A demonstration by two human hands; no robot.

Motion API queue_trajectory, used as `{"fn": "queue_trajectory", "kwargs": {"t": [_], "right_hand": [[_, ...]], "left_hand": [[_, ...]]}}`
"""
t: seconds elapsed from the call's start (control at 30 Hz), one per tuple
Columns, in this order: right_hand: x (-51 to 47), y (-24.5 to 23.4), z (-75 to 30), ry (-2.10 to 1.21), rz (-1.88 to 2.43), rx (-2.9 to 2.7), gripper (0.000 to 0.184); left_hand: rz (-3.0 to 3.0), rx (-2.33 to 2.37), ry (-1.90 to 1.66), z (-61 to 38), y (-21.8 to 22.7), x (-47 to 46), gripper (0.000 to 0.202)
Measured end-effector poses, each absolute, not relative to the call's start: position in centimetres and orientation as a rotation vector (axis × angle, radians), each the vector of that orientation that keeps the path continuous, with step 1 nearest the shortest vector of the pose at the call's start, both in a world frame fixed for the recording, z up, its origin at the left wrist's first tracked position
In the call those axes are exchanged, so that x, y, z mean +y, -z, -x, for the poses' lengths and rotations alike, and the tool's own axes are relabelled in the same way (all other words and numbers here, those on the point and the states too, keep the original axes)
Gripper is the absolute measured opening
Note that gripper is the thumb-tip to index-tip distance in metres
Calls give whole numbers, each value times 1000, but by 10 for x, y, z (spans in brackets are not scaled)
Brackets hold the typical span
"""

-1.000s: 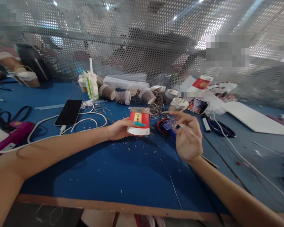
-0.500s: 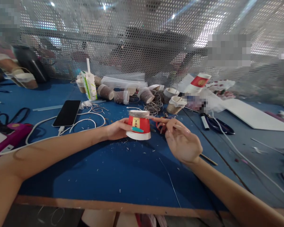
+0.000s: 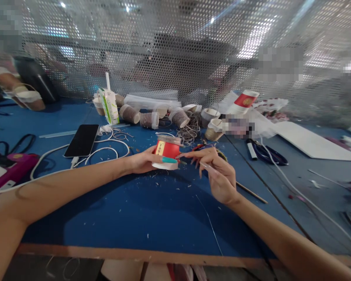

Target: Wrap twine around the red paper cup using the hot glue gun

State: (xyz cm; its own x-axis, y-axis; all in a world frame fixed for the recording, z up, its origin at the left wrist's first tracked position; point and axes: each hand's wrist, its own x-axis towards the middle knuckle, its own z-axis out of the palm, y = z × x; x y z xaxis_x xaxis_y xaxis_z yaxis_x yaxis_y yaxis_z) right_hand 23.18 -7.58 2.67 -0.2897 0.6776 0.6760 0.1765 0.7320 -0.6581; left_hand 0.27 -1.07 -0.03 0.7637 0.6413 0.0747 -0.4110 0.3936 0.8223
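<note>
Mid-frame, the left hand (image 3: 144,160) grips the cup (image 3: 169,150); cord (image 3: 169,139) bands its top, the red below uncovered. The right hand (image 3: 219,171), half-curled, points at it; whether it's holding anything, I can't tell.

On the table (image 3: 128,218), a phone (image 3: 83,139) lies left of the cup (image 3: 167,149) in the left hand (image 3: 143,160); a stick (image 3: 253,192) lies to the cup's right, and nearer. Behind the cup are tangled twine (image 3: 192,130) and, farther left, a drink carton (image 3: 109,107), with a screen (image 3: 187,62) beyond.
</note>
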Motion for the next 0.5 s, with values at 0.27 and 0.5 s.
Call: {"fn": "queue_trajectory", "kwargs": {"t": [0.27,0.5], "right_hand": [[-79,-34,-231,-659,631,-1870,22],[-81,-37,-232,-685,698,-1998,20]], "left_hand": [[-987,332,-768,-7,-5,-15,58],[-1021,326,-745,-4,-3,-13,61]]}}
